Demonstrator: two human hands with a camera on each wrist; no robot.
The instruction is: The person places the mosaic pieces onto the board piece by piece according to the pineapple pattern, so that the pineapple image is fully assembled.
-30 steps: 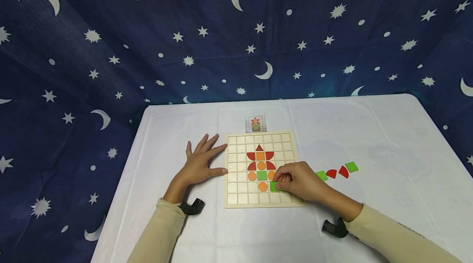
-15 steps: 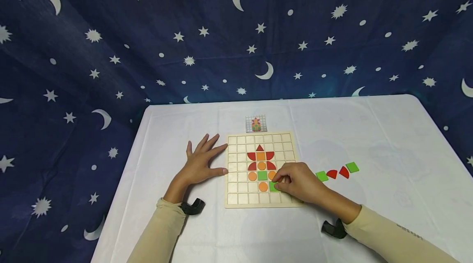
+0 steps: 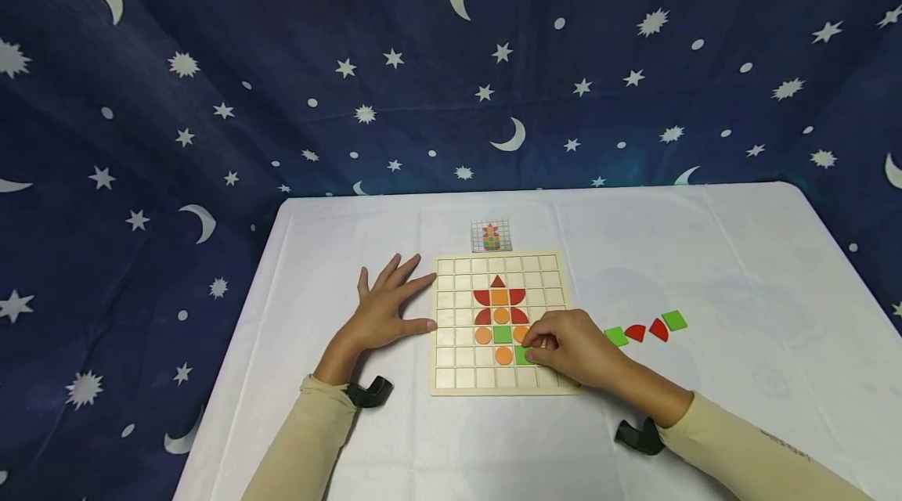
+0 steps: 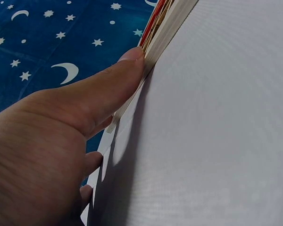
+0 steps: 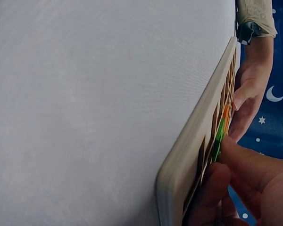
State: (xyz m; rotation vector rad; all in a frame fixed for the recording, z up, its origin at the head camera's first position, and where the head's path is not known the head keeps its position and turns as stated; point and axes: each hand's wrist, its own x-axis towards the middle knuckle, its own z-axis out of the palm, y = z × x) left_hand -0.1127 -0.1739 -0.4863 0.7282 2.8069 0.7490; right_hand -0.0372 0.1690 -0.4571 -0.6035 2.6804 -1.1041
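A wooden grid board (image 3: pixel 454 380) lies on the table, bearing a pattern of red, orange and green pieces. My left hand (image 3: pixel 384 315) is spread at the board's left edge, thumb and index fingertip right against the rim. In the left wrist view the left thumb (image 4: pixel 104 92) meets the board's side. Over the lower right of the pattern, my right hand (image 3: pixel 571 344) pinches a green square tile (image 3: pixel 521 355) at its cell, beside an orange round tile (image 3: pixel 503 356). The right wrist view shows the thumb on the green tile (image 5: pixel 219 139); the other fingers partly hide the board.
Behind the board lies a small pattern card (image 3: pixel 491 236). To the right are loose pieces: a green square (image 3: pixel 674 320), a red quarter circle (image 3: pixel 658 329), another red quarter circle (image 3: pixel 635 333) and a green square (image 3: pixel 616 337). A dark star-printed cloth (image 3: pixel 395 31) hangs behind the white table (image 3: pixel 740 250).
The head view has shifted slightly. My right hand stays at the green square tile with barely any motion, and my left hand keeps its place at the board's edge.
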